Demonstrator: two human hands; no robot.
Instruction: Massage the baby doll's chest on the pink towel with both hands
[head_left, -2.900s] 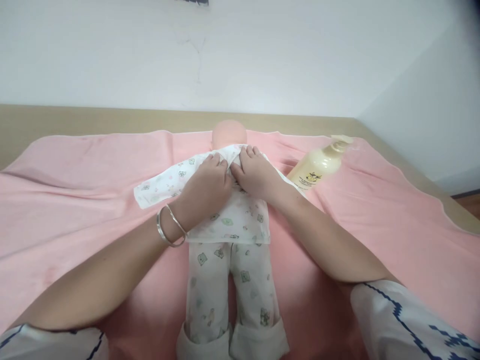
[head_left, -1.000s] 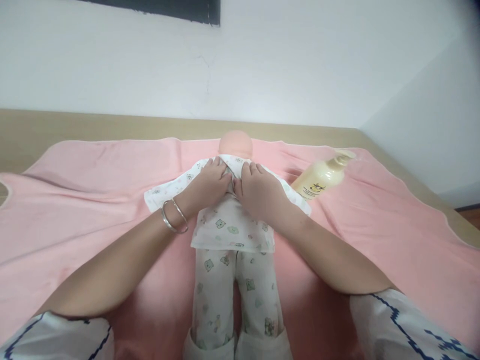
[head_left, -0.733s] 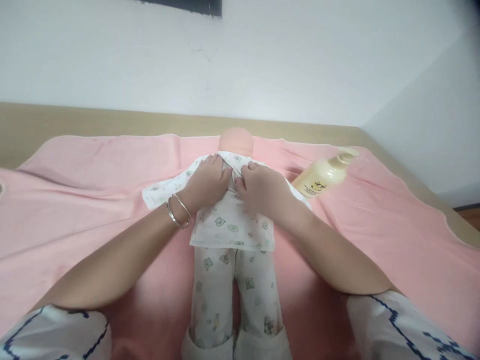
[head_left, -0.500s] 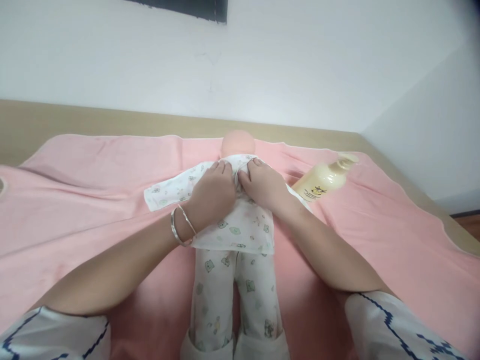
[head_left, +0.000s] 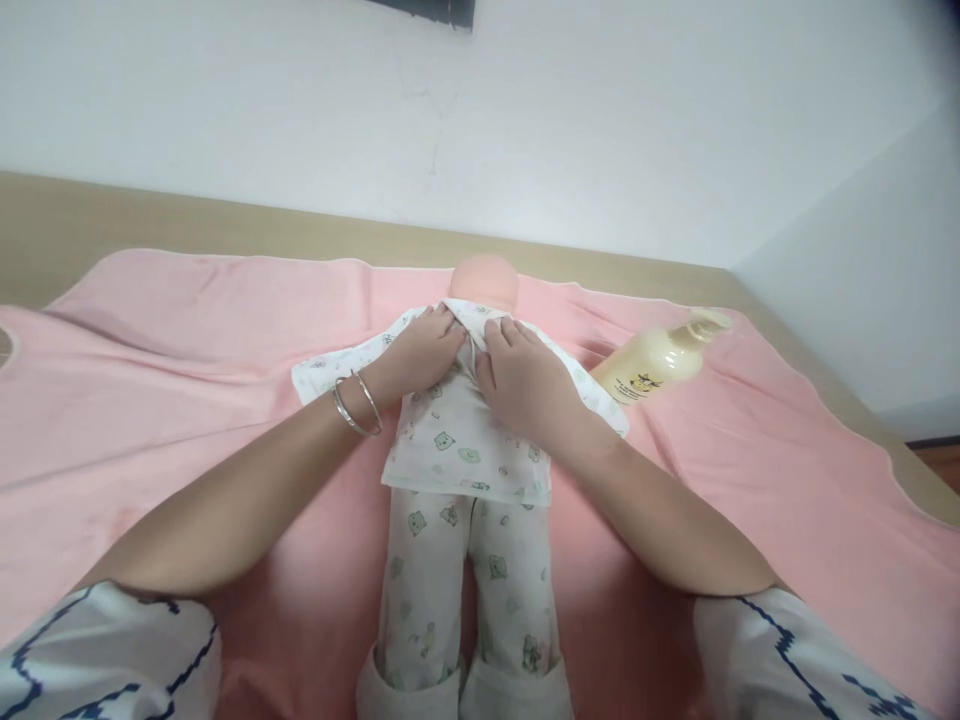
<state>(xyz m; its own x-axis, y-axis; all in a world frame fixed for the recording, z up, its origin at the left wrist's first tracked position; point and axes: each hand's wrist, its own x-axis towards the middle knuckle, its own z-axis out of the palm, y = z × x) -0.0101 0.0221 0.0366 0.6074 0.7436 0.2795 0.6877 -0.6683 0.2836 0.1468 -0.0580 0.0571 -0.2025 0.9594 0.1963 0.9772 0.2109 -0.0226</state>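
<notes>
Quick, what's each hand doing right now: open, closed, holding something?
Left hand: on the shirt's upper part; can't tell if it grips cloth.
Right hand: on the shirt too, fingers partly bent; grip can't be told.

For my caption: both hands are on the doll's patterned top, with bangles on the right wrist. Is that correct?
Not quite. The bangles are on the left wrist, as the head view shows; the left hand and right hand are indeed on the patterned top.
</notes>
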